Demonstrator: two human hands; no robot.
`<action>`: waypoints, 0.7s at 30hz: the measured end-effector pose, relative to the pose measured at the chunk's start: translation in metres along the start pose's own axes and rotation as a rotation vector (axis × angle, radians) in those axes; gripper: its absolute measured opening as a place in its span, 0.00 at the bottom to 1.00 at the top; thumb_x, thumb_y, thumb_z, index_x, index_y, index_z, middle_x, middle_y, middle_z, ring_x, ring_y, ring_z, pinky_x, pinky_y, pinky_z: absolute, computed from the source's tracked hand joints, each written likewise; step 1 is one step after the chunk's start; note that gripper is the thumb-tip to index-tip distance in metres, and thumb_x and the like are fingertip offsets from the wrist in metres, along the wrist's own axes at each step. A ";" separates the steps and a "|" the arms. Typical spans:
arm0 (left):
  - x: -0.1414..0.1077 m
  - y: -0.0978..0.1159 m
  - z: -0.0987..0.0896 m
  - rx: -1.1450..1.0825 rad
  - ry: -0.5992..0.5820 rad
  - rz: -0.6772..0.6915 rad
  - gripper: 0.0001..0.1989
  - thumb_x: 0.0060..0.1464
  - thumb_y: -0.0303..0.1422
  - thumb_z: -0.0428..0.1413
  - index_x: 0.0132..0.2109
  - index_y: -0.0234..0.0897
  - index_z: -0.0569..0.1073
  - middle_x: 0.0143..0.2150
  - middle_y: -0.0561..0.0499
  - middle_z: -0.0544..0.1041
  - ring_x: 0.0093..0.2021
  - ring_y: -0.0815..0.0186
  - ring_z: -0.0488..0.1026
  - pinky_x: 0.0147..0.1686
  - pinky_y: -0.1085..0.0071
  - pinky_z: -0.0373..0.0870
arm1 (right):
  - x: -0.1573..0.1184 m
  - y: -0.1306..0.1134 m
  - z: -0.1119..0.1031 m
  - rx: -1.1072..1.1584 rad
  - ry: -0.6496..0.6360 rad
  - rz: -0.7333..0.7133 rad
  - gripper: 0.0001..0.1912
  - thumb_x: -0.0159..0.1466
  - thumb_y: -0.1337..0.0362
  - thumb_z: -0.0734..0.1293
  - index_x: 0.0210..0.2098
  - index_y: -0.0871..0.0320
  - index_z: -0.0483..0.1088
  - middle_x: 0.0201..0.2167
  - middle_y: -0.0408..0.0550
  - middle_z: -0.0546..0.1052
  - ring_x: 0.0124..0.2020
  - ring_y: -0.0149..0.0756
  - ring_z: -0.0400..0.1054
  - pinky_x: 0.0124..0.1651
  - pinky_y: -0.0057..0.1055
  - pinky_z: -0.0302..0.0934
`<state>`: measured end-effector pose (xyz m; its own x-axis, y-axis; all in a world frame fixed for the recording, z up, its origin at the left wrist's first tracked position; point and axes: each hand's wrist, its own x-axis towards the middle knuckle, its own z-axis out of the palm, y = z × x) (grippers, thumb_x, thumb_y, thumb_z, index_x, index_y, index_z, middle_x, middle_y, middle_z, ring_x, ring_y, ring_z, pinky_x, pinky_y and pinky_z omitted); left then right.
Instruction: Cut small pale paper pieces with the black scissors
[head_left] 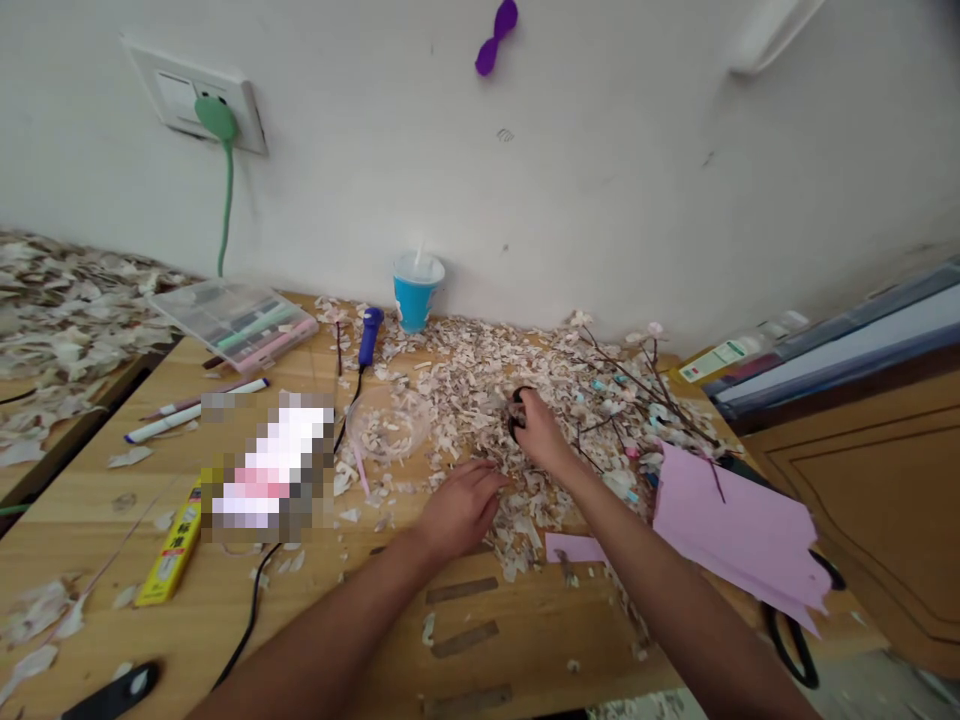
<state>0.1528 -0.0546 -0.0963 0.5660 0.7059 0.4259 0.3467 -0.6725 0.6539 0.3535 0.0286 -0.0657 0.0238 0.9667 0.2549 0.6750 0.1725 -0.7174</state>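
Note:
Pale paper-like scraps (472,375) lie heaped over the middle and back of the wooden table (352,620). My right hand (534,428) is closed on the black handles of scissors (516,412) above the heap; the blades are hard to make out among the scraps. Just left of it and nearer to me, my left hand (461,505) rests palm down at the heap's front edge, with its fingers bent toward the scraps. Whatever may be under those fingers is hidden. A round clear plastic lid (390,425) with scraps in it is beyond my left hand.
A blue cup (417,290) stands by the wall. Left are a blue-handled tool (369,338) with a black cord, a pen case (240,325), markers (195,412) and a yellow box (171,550). Right are twigs (637,385), pink paper (735,530) and a bottle (731,352).

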 end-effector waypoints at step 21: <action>0.003 0.007 -0.005 -0.025 -0.050 -0.055 0.14 0.60 0.22 0.50 0.50 0.36 0.73 0.42 0.44 0.78 0.46 0.57 0.73 0.49 0.61 0.71 | 0.065 -0.016 0.032 0.030 -0.023 -0.033 0.18 0.68 0.56 0.67 0.54 0.59 0.69 0.50 0.51 0.74 0.46 0.38 0.72 0.47 0.42 0.71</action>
<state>0.1527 -0.0563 -0.0872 0.5832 0.7295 0.3573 0.3600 -0.6264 0.6914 0.3206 0.0944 -0.0587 -0.0158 0.9644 0.2641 0.6529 0.2100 -0.7278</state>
